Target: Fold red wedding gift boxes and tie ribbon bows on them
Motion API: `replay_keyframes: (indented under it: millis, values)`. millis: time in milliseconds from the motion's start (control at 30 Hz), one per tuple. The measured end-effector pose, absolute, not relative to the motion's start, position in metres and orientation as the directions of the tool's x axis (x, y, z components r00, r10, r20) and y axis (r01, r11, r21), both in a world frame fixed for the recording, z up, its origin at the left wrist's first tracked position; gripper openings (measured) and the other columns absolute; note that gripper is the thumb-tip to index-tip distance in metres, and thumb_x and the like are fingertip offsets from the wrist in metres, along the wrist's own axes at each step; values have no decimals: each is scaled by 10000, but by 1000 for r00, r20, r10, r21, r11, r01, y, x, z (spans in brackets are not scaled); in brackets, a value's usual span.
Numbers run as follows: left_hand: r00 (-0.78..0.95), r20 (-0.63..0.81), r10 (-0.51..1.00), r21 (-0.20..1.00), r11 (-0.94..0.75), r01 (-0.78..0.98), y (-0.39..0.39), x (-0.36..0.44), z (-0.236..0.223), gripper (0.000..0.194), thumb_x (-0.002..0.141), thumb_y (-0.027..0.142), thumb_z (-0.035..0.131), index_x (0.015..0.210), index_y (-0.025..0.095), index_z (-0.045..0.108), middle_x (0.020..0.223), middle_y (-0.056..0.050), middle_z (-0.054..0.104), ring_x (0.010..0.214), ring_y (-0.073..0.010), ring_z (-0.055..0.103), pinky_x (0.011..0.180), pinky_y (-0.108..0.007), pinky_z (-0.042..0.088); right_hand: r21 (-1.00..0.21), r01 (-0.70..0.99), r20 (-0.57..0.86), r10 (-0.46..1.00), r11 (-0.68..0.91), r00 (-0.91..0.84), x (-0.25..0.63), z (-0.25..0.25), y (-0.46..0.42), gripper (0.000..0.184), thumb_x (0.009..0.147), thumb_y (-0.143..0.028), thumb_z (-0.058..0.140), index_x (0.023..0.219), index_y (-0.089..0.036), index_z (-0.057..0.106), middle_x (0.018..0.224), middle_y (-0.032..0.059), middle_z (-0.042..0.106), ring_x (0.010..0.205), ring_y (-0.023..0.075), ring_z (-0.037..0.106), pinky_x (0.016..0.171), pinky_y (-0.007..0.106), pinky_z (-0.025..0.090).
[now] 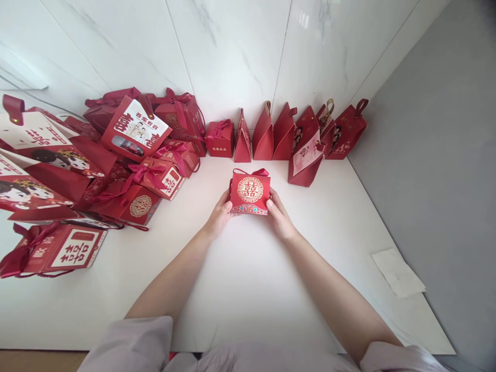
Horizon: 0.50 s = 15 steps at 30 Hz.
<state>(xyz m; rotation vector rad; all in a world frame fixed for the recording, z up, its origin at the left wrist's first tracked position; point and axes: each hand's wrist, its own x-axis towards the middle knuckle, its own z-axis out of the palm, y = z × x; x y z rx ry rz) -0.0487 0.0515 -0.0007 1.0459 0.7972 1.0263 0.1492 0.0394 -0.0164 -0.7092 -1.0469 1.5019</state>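
Note:
A small red gift box (250, 192) with a gold round emblem and a red ribbon bow on top stands on the white table (248, 279), near its middle. My left hand (219, 216) grips its left side and my right hand (279, 216) grips its right side, fingers closed against the box. The box is upright with its emblem face toward me.
A heap of red gift boxes and bags (127, 155) covers the table's left side. A row of red pouches and bags (287, 137) lines the marble wall at the back. A white paper sheet (397, 273) lies at the table's right edge, next to the grey floor.

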Motion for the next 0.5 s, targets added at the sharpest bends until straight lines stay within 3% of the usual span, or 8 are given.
replay_keyframes:
  millis: [200,333,433,500]
  values:
    - [331,-56,942,946,156,-284,50,-46,0,815,786,682,628,1472,294,418,1504,-128,468,1326,-404,476,1010,-574,460,-898,-439,91,976,-5,-199,150,-18,39,626,911,-543,618,1448,-295,415,1504,72,486,1383,301,470,1147,537,398]
    - [335,-47,941,949,147,-278,51,-42,1,787,789,689,618,1445,292,441,1500,-118,465,1295,-371,509,1003,-552,469,-885,-465,67,983,-21,-172,149,-20,39,611,906,-497,638,1440,-305,415,1482,65,504,1360,296,487,1131,534,415]
    - [66,78,995,988,-68,-138,55,-52,18,636,817,691,581,1286,260,573,1385,-102,551,1238,-305,539,996,-478,478,-855,-517,31,993,-35,-118,148,-21,41,598,886,-494,658,1408,-302,439,1429,65,548,1304,297,537,1089,524,457]
    - [-178,285,942,958,-272,95,55,-65,41,498,783,635,669,1079,234,653,1207,-83,619,1164,-269,562,971,-418,488,-835,-548,13,995,-42,-96,147,-20,42,574,881,-495,660,1379,-293,460,1402,62,572,1280,293,559,1076,511,468]
